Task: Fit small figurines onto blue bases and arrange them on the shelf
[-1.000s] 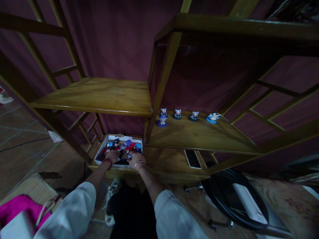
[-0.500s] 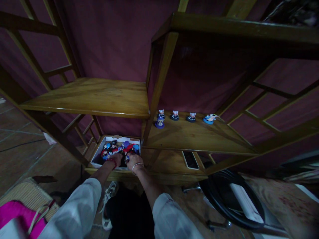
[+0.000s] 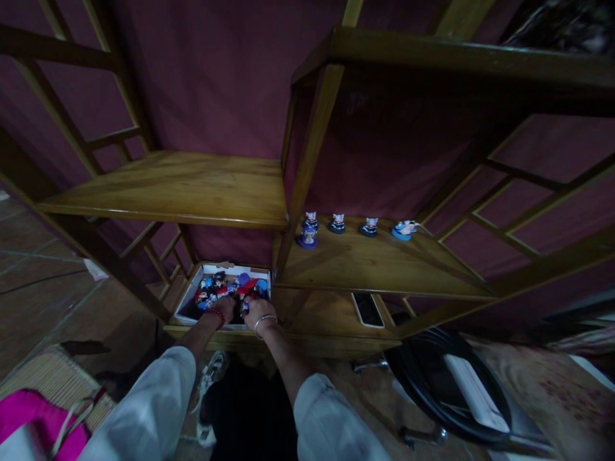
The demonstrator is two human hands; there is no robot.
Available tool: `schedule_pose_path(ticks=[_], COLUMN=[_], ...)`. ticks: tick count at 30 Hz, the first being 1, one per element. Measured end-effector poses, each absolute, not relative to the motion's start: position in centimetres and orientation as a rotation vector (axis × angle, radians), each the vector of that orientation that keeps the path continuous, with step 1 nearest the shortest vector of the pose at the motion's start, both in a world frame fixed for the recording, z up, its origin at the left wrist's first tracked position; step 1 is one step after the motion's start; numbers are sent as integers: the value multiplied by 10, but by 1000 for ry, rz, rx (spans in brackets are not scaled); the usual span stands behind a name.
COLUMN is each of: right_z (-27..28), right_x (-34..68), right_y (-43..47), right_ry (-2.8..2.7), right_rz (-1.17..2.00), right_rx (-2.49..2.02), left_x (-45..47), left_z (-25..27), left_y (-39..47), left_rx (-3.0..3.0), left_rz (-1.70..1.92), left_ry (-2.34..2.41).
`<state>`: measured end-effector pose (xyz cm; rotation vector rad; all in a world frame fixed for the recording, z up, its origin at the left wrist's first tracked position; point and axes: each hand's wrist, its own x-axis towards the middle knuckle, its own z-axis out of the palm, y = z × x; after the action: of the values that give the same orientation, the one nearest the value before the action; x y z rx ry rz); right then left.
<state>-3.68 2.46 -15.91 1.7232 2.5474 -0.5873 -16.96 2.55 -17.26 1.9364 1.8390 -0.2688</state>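
Observation:
Both of my hands reach into a white box (image 3: 187, 306) on the lowest shelf at the left. Inside it lies a jumble of small figurines (image 3: 206, 291) in red, blue, purple and black. My left hand (image 3: 225, 309), with a red bead bracelet, has its fingers down among them; the fingertips are hidden. Close beside it, my right hand (image 3: 258, 312), with a silver bangle, is closed on a small figurine (image 3: 245, 307) with blue and white on it. On the middle shelf to the right stand several figurines, among them a purple one (image 3: 308, 237) and a light-blue one (image 3: 405, 230).
A wooden shelf board (image 3: 192, 186) overhangs the box, and an upright post (image 3: 312, 141) divides the unit. A white-edged phone (image 3: 368, 310) lies on the lower shelf. At the right is a black chair (image 3: 446, 378); a woven stool (image 3: 52, 378) with pink cloth stands lower left.
Almost nothing differs. Both hands stay in the box at nearly the same spot, and the figurines on the shelf have not moved.

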Motion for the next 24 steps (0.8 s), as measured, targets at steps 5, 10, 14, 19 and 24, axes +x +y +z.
schedule_pose_path(ticks=[5,10,14,19,24], right_z=[-160,-163,-164,-163,-163], right_x=[-37,-37,-38,-37,-38], right_y=[24,25,25,25,25], right_ry=[2578,2595,2599,2606,2614], right_rz=[-561,-551,-541,-550,-539], right_rx=[1729,1740,1749,1740,1743], left_x=[-171,-173,-175,-176,-175], left_z=[-174,-174,-173,-171,-169], left_y=[24,23,22,21,21], left_rx=[1894,1840,1792,1741,1687], left_rz=[-210,-139,-92,-26,9], left_ry=[1864,1869,1873,1874,1916])
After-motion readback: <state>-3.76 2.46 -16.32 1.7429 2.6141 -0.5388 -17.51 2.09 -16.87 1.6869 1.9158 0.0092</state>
